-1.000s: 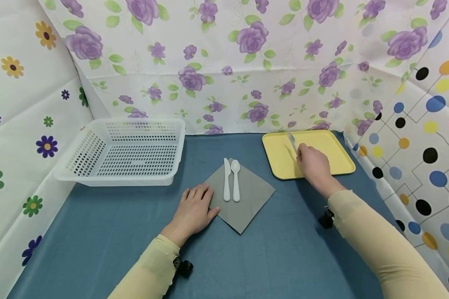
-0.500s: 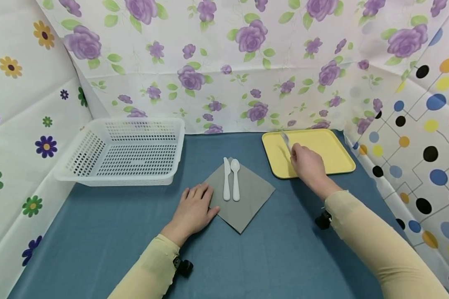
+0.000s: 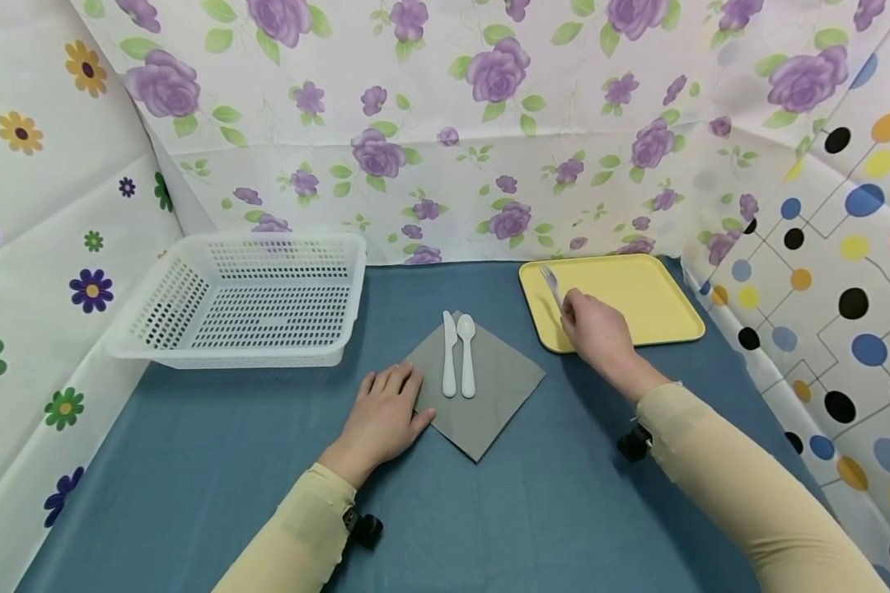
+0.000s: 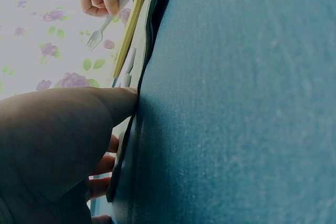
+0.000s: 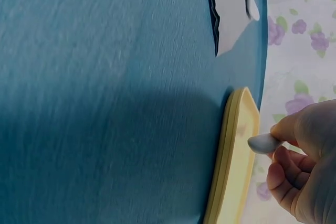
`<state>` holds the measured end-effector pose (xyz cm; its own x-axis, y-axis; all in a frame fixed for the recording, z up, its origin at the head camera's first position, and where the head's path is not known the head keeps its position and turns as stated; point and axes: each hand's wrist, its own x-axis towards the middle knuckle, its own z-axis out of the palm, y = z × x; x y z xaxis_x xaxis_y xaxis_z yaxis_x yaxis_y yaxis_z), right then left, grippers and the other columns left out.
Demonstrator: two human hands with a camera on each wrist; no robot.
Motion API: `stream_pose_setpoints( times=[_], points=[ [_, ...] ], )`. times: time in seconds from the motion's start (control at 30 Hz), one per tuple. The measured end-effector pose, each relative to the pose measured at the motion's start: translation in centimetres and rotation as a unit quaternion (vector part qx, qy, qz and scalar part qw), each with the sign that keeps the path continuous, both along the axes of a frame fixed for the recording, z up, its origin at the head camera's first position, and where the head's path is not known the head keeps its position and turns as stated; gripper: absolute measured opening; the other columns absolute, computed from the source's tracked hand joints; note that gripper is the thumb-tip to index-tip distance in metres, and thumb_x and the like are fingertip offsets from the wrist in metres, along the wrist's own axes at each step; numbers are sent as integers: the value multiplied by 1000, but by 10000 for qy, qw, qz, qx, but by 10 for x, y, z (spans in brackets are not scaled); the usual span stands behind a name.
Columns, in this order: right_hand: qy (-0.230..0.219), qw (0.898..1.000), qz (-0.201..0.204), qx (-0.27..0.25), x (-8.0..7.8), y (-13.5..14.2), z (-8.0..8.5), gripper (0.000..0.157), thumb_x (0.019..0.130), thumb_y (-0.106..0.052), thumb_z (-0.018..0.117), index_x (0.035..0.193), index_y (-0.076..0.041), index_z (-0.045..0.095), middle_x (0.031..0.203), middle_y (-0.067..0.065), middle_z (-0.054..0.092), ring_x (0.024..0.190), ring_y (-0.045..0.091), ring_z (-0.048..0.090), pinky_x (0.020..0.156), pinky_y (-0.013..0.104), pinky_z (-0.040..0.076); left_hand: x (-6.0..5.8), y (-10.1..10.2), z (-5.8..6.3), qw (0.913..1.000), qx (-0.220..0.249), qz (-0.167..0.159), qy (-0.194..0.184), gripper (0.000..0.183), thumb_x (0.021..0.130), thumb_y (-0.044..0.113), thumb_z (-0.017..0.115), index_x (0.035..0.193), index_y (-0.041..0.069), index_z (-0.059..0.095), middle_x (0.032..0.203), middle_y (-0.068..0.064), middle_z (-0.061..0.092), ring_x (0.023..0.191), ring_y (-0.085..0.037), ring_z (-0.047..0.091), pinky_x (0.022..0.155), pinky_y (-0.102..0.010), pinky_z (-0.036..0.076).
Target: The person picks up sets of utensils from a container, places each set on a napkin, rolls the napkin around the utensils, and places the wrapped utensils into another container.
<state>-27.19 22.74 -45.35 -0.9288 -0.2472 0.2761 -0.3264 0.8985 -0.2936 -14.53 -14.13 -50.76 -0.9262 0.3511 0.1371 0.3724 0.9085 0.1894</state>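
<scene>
My right hand [image 3: 599,332] pinches a white plastic fork [image 3: 552,285] by its handle, holding it above the left part of a yellow tray [image 3: 638,301]. The left wrist view shows the fork's tines [image 4: 94,40] pointing away from the fingers; in the right wrist view only the handle end [image 5: 264,143] shows. A folded grey napkin [image 3: 493,403] lies turned like a diamond on the table. On it a white knife [image 3: 449,358] and a white spoon [image 3: 467,354] lie side by side. My left hand [image 3: 381,416] rests flat with fingers and thumb on the napkin's left corner.
A white perforated basket [image 3: 319,356] stands at the back left of the blue tablecloth [image 3: 445,527]. Behind it hangs a flowered curtain [image 3: 452,198]; patterned cloths close off both sides.
My right hand has moved left over the tray with the fork, toward the napkin. The left hand, the knife and the spoon have stayed in place.
</scene>
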Motion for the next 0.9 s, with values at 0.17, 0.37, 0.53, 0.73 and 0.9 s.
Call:
stream_pose_setpoints(
  times=[0.17, 0.37, 0.53, 0.73, 0.9],
  points=[
    [-145, 9999, 7, -75, 3, -6, -1, 8, 109, -9, 69, 106, -4, 63, 86, 12, 65, 71, 29, 59, 65, 47, 50, 4, 3, 12, 9999, -39, 42, -127, 65, 110, 43, 70, 159, 3, 56, 165, -23, 49, 151, -45, 46, 124, -68, 35],
    [-361, 9991, 19, -203, 8, -14, -1, 10, 108, -10, 70, 105, -4, 62, 89, 13, 67, 73, 30, 60, 68, 47, 51, 4, 4, 14, 9999, -70, 38, -111, 63, 111, 43, 68, 158, 2, 56, 164, -23, 50, 150, -45, 47, 124, -68, 35],
    [-414, 9984, 107, -359, 13, -21, -1, 10, 107, -9, 71, 104, -5, 62, 88, 11, 66, 72, 29, 59, 66, 46, 49, 5, 4, 18, 10000, 9, 2, -60, 62, 110, 40, 71, 156, 1, 58, 162, -24, 51, 149, -46, 48, 122, -68, 36],
    [-476, 9971, 211, -557, 17, -29, -6, 14, 107, -9, 73, 101, -8, 61, 81, 7, 65, 64, 23, 59, 61, 42, 46, 5, 3, 14, 10000, -10, -15, 19, 62, 111, 41, 70, 156, 1, 57, 161, -24, 51, 148, -45, 49, 122, -68, 37],
    [-565, 9962, 245, -609, 20, -36, -10, 14, 107, -11, 73, 101, -9, 61, 83, 7, 66, 64, 22, 58, 61, 41, 46, 5, 3, 12, 10000, 20, 0, -67, 64, 110, 41, 71, 158, 2, 56, 164, -24, 50, 150, -46, 47, 124, -69, 34]
  ],
)
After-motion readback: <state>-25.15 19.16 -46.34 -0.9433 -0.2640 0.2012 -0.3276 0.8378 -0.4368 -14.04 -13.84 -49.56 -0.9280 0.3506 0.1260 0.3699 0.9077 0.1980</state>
